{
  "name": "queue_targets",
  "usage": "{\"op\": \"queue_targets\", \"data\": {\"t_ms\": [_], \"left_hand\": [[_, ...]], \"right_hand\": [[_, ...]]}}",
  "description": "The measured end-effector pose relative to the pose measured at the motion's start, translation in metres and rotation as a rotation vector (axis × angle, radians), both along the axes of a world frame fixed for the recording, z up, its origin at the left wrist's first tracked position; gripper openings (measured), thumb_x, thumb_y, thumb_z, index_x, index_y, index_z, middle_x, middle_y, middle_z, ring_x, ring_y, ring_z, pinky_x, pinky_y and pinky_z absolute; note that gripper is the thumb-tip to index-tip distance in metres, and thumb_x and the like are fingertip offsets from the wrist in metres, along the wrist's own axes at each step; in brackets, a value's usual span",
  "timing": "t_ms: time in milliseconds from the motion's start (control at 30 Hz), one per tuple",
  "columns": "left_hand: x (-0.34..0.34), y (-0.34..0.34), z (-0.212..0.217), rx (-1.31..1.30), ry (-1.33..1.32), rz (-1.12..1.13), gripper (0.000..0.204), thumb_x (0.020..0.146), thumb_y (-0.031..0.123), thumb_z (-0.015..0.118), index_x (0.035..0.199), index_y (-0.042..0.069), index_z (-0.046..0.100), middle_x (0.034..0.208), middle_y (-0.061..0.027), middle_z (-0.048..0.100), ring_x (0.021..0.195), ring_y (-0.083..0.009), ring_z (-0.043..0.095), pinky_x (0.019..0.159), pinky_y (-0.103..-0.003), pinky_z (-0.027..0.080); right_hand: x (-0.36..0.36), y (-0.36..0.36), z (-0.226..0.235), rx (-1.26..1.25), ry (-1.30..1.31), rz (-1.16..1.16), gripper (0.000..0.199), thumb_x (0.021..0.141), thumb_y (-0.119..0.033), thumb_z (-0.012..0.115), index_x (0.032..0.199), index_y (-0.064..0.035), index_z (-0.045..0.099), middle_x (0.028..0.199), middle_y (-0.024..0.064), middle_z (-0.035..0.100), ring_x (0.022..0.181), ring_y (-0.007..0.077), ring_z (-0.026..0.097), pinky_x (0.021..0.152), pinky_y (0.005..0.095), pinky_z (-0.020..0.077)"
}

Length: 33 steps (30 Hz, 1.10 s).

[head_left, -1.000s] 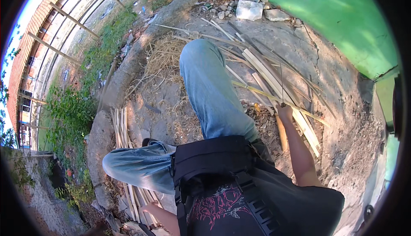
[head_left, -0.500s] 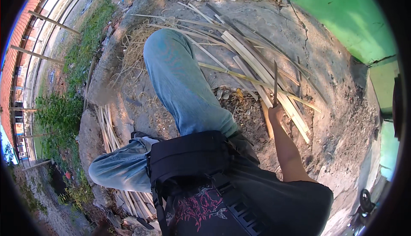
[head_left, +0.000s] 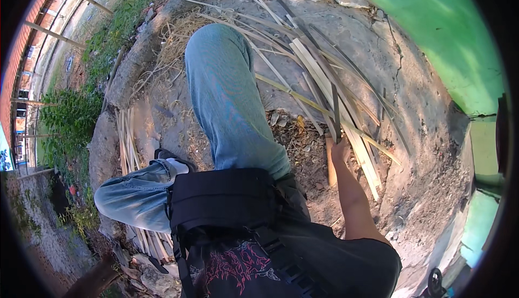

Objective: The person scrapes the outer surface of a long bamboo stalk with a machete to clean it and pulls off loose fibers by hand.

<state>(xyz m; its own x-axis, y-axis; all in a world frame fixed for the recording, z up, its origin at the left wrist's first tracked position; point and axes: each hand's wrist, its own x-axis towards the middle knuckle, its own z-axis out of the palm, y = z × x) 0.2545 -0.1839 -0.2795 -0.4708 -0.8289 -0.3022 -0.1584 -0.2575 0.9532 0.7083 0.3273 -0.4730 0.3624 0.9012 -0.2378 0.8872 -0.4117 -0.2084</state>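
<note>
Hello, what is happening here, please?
A person sits on bare ground, legs in jeans stretched out, a black pack on the lap. The right hand grips a thin dark strip, standing it upright beside a pile of split bamboo strips. More strips lie to the left. The left hand is out of view.

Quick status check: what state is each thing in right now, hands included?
right hand: closed around a dark upright blade
dark blade: held upright, tip up
left hand: not in view
split bamboo strips: lying scattered on the ground
strip bundle: lying flat by the left foot
black pouch: strapped on, closed
</note>
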Motion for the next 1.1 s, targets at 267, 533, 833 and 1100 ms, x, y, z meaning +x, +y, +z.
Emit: {"op": "queue_targets", "data": {"t_ms": [267, 533, 833, 1100], "left_hand": [[0.006, -0.009, 0.001, -0.035, -0.038, -0.021, 0.032, 0.09, 0.029, 0.053, 0.074, 0.001, 0.054, 0.065, -0.0071, 0.054, 0.053, -0.0175, 0.048, 0.05, -0.03, 0.041], [-0.001, -0.011, 0.001, -0.059, -0.07, -0.054, 0.031, 0.09, 0.028, 0.053, 0.076, 0.001, 0.055, 0.066, -0.0073, 0.055, 0.054, -0.0175, 0.049, 0.05, -0.03, 0.042], [-0.006, -0.009, -0.013, -0.057, -0.111, -0.067, 0.03, 0.09, 0.027, 0.053, 0.077, 0.0, 0.056, 0.067, -0.0075, 0.056, 0.055, -0.0174, 0.05, 0.051, -0.03, 0.042], [-0.022, 0.003, -0.031, -0.071, -0.121, -0.081, 0.03, 0.09, 0.027, 0.053, 0.079, -0.001, 0.057, 0.067, -0.0077, 0.056, 0.055, -0.0173, 0.05, 0.051, -0.03, 0.043]], "right_hand": [[0.036, 0.02, 0.007, -0.123, 0.258, 0.408, 0.031, 0.073, -0.024, 0.074, 0.083, -0.0017, 0.056, 0.071, 0.0147, 0.062, 0.066, 0.0284, 0.062, 0.062, 0.0409, 0.0478], [0.067, 0.055, 0.118, -0.494, 0.407, 0.286, 0.022, 0.07, -0.011, 0.076, 0.07, -0.0014, 0.056, 0.06, 0.0073, 0.059, 0.054, 0.0143, 0.057, 0.049, 0.0283, 0.0435], [0.06, 0.062, 0.163, -0.235, 0.552, 0.108, 0.032, 0.073, -0.022, 0.077, 0.067, -0.0075, 0.049, 0.058, -0.0008, 0.05, 0.049, 0.0113, 0.045, 0.046, 0.0295, 0.0355], [0.059, 0.099, 0.265, -0.619, -0.14, 0.44, 0.035, 0.062, -0.021, 0.078, 0.074, 0.0069, 0.061, 0.07, 0.0178, 0.063, 0.063, 0.0233, 0.064, 0.056, 0.035, 0.0476]]}}
